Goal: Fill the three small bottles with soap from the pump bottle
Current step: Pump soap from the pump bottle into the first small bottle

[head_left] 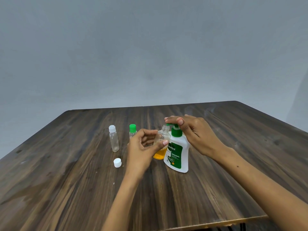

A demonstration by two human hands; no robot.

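A white pump bottle (pixel 177 152) with a green label and green pump stands mid-table. My right hand (pixel 191 130) rests on top of the pump head, fingers laid over it. My left hand (pixel 145 145) grips an uncapped clear small bottle (pixel 162 139) with orange soap in its lower part, its open neck just under the pump's spout. To the left stand a clear small bottle with a white cap (pixel 113 138) and a small bottle with a green cap (pixel 132 130), partly hidden behind my left hand.
A loose white cap (pixel 117 162) lies on the dark wooden table (pixel 66 180) in front of the white-capped bottle. The table's near edge runs along the lower right. A plain grey wall stands behind the table.
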